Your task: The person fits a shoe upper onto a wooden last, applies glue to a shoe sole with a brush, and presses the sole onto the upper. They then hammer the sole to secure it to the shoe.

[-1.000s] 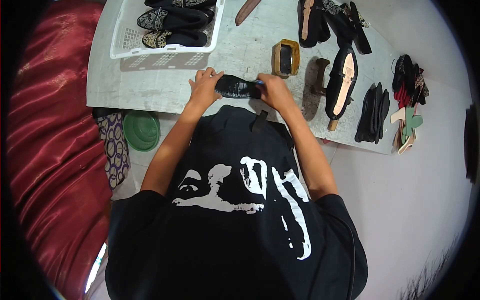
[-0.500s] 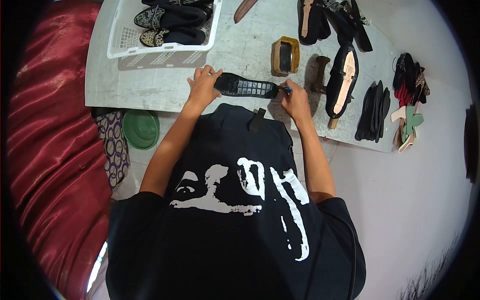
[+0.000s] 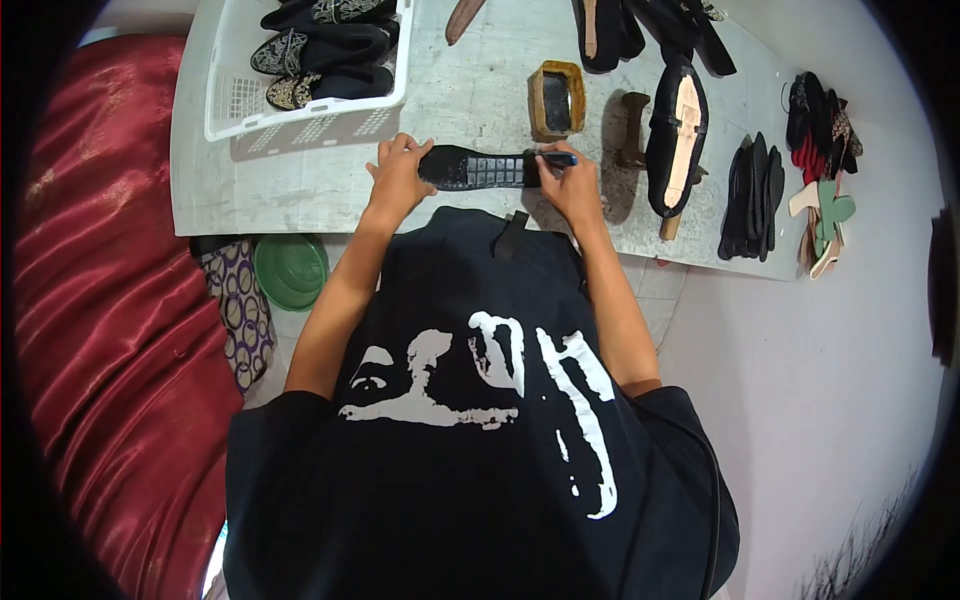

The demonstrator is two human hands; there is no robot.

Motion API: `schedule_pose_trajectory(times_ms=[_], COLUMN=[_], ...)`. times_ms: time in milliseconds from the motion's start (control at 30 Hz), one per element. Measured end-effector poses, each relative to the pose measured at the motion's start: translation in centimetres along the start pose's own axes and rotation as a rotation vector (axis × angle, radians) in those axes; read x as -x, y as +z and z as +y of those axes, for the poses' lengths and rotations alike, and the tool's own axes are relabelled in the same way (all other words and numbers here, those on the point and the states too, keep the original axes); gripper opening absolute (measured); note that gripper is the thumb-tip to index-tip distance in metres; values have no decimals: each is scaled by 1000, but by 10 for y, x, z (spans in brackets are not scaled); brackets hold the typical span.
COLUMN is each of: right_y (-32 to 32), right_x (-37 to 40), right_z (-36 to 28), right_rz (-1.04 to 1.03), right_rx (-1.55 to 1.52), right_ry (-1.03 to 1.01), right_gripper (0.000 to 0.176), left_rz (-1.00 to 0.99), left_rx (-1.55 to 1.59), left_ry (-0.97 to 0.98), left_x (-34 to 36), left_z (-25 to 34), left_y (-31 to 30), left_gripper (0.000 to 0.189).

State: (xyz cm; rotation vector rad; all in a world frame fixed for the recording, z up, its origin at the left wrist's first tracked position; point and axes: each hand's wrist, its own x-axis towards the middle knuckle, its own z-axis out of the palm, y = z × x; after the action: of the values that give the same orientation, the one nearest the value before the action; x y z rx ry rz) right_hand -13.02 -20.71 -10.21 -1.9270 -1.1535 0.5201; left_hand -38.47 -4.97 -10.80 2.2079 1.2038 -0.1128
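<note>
Closest to me, a person is wearing a black shirt [image 3: 480, 450] with a white print and leaning in at the surface [image 3: 300, 205]. To the left, a shiny red cloth [image 3: 110, 300] is hanging in folds, and a green basin [image 3: 291, 272] is sitting below the near edge, beside a patterned cloth [image 3: 238, 310].

A black sole [image 3: 455, 168] is lying crosswise near that edge, its gridded middle facing up. The left hand [image 3: 400, 185] is holding its left end, thumb and index finger bracketing the two sides while the other fingers are spreading away. The right hand [image 3: 570, 185] is pinching a slim blue-and-dark tool [image 3: 558, 158] between thumb and fingers, over the sole's right end.

Just beyond the right hand, a yellow-brown container [image 3: 538, 100] is standing with something dark inside. To its right, a rusty metal piece [image 3: 632, 135] is resting near a black shoe [image 3: 658, 140] whose pale underside is facing up. Further right, flat black pieces [image 3: 752, 200] are lying together, and past the surface's right edge green and cream pieces [image 3: 832, 210] are showing below a dark bundle [image 3: 825, 130].

On the far left, a white basket [image 3: 300, 125] is holding black patterned shoes [image 3: 350, 85]. More black shoes [image 3: 600, 35] are lying at the far right, and a brown strip [image 3: 465, 18] is lying between.
</note>
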Motion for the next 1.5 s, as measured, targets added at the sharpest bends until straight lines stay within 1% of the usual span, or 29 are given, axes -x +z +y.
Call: schedule_pose_trajectory(times_ms=[67, 200, 300, 400, 433, 533, 567, 667, 700, 767, 800, 900, 1000, 1100, 1200, 1300, 1400, 1500], right_y=[-5, -18, -12, -1, 3, -1, -1, -11, -15, -19, -21, -21, -25, -30, -25, -18, -5, -7], right_x=[2, -3, -9, -11, -12, -16, -17, -19, -19, -16, -14, -1, 11, 10, -3, -15, -12, -1], right_z=[10, 6, 1, -8, -6, -3, 5, 13, 11, 10, 9, 8, 3, 0, 2, -12, -2, 6], right_rz=[12, -6, -26, -160, -193, -190, -144, -158, -157, -154, -149, -150, -211, -280, -196, -137, -143, -66], right_rx=[88, 319, 51, -30, -2, 12, 28, 138, 161, 201, 222, 222, 244, 263, 194, 34, 68, 112], right_ry=[32, 57, 19, -113, -122, -15, -69, 67, 70, 10, -19, -8, -32, 17, -16, -30, -83, -29], right_gripper=[13, 14, 14, 12, 12, 11, 13, 15, 17, 17, 17, 17, 18, 17, 14, 10, 7, 8], left_rz=[-8, -2, -1, -8, -11, -17, -20, -13, 2, 26, 17, 1, 7, 2, -7, -2, 2, 12], left_rx=[3, 0, 8, 4, 3, 10, 13, 16, 23, 38, 31, 14, 9, 7, 10, 22, 26, 24], left_ry=[-8, -20, -14, -14, -16, -20, -25, -24, -26, -28, -26, -19, -15, -7, -3, 6, 16, 17], left_x=[1, -1, 0, -2, -2, -4, -2, -2, -2, -1, -1, -1, -1, -2, -3, -3, -3, -1], left_z=[1, 0, -1, 0, 0, 2, 2, 1, 1, 1, 2, 3, 1, 1, 0, -1, 0, -2], left_y=[-1, 1, 3, 1, 1, -1, -2, 0, 1, 2, 2, 0, 1, 1, 1, 1, 0, 0], left_gripper=[86, 86, 86, 86, 85, 85, 85, 85, 87, 90, 88, 84, 84, 84, 84, 84, 83, 85])
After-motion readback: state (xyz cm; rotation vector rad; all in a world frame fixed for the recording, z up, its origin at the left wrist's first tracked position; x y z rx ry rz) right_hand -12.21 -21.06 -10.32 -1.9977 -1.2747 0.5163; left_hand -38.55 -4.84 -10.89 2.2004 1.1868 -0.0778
